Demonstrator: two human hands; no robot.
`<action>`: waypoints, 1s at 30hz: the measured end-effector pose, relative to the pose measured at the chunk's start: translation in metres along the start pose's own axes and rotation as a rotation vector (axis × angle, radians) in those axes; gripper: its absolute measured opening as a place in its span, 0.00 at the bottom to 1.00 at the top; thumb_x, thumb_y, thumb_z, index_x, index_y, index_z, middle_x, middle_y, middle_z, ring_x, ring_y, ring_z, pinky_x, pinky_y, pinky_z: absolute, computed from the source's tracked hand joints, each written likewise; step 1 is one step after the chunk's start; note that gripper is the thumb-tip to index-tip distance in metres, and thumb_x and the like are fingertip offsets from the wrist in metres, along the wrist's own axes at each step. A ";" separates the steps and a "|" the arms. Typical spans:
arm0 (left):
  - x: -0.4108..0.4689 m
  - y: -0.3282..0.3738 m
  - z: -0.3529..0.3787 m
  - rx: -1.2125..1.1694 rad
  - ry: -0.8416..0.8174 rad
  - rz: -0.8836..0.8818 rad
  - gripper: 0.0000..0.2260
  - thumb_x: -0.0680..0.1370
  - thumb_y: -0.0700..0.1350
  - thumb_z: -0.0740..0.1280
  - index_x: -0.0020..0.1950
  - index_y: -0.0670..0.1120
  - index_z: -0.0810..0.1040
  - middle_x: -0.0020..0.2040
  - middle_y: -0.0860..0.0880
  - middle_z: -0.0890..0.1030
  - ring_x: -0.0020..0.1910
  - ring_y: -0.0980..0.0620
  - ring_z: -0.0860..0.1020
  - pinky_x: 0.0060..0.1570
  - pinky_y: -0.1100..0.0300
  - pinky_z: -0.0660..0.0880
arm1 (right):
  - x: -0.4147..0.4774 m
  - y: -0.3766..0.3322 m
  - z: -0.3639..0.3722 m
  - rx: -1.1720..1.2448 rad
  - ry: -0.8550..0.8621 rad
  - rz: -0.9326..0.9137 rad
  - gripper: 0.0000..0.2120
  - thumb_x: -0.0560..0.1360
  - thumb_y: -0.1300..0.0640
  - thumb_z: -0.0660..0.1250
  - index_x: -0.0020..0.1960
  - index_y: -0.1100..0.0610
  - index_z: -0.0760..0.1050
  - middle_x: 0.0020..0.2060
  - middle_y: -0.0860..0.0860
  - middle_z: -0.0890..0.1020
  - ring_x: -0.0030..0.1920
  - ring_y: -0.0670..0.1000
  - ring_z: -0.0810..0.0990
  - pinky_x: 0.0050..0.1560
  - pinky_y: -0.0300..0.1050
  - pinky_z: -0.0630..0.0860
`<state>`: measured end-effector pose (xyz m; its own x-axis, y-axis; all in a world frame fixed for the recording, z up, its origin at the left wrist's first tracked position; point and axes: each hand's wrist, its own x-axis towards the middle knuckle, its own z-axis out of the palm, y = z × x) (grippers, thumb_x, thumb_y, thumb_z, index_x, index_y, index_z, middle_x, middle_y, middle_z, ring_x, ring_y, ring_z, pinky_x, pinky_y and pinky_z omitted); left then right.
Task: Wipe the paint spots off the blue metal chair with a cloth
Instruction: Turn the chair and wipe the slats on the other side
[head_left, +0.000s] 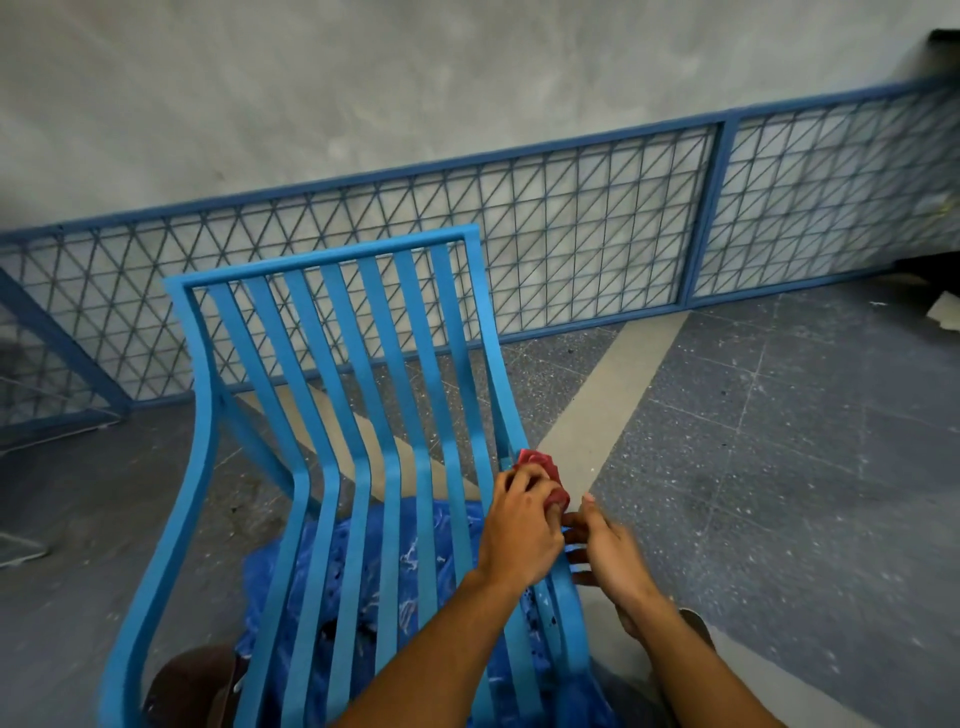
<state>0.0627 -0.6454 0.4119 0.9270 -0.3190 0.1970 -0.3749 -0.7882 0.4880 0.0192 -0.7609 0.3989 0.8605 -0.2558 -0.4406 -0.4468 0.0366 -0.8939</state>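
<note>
The blue metal chair stands in front of me with its slatted back towards the wall. My left hand is shut on a crumpled red cloth and presses it against the chair's right side rail, where seat and back meet. My right hand holds the same rail from the outside, just below the cloth, with its fingers curled on the metal. Small dark spots show on the rail below my left wrist.
A blue plastic sheet with white smears lies on the floor under the seat. Blue wire-mesh panels lean along the grey wall behind the chair. My shoes are on the speckled tile floor beside the chair.
</note>
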 end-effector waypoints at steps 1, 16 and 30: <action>-0.006 0.001 0.000 -0.001 -0.002 0.003 0.12 0.79 0.46 0.63 0.61 0.49 0.79 0.66 0.55 0.72 0.65 0.49 0.67 0.70 0.57 0.66 | -0.008 0.003 -0.002 -0.001 -0.023 0.031 0.28 0.83 0.37 0.49 0.55 0.52 0.82 0.48 0.54 0.86 0.50 0.56 0.85 0.54 0.59 0.82; -0.053 0.012 -0.014 -0.037 -0.117 0.027 0.13 0.79 0.43 0.64 0.62 0.49 0.80 0.67 0.55 0.72 0.65 0.49 0.66 0.70 0.59 0.64 | -0.048 0.038 0.026 0.531 -0.121 0.154 0.37 0.78 0.29 0.46 0.69 0.54 0.74 0.63 0.54 0.81 0.64 0.50 0.78 0.65 0.47 0.73; -0.087 -0.001 -0.021 -0.075 -0.078 0.025 0.14 0.80 0.44 0.64 0.64 0.52 0.79 0.68 0.57 0.71 0.68 0.53 0.65 0.71 0.59 0.65 | -0.075 0.050 0.040 0.589 -0.135 0.114 0.36 0.74 0.27 0.53 0.65 0.53 0.77 0.60 0.53 0.84 0.63 0.51 0.80 0.68 0.51 0.73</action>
<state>-0.0179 -0.6062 0.4121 0.9135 -0.3802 0.1446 -0.3940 -0.7389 0.5466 -0.0581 -0.7013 0.3837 0.8558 -0.0959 -0.5083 -0.3605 0.5941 -0.7190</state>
